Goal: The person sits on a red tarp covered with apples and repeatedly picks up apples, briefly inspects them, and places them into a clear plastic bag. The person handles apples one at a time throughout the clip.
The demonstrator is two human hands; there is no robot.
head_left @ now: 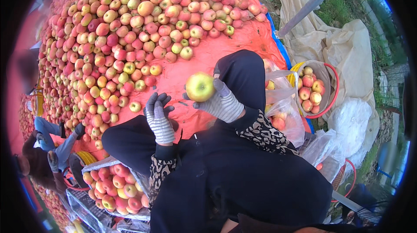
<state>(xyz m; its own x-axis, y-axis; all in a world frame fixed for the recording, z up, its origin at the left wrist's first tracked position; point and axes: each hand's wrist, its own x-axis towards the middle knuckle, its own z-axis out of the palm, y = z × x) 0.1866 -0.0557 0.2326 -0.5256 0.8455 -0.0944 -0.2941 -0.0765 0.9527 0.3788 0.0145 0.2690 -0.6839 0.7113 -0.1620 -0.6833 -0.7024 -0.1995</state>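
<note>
A yellow-green apple [200, 87] rests in my right hand [223, 102], which wears a grey-and-white striped glove. My fingers curve round the apple's lower and right side. My left hand [159, 118], in the same kind of glove, is raised over my bent left knee. It holds nothing; its fingers are loosely curled and apart. Beyond both hands spreads a big heap of red and yellow apples [126, 28] on a red sheet [191, 74]. One loose apple [135, 106] lies at the heap's near edge, close to my left hand.
A lined crate of apples [117, 187] stands by my left side. At the right are a bucket [323, 74] with a red rim and apples inside, and clear plastic bags [286, 120]. A metal pole [315, 2] slants over beige cloth. Another person [47, 150] sits at the far left.
</note>
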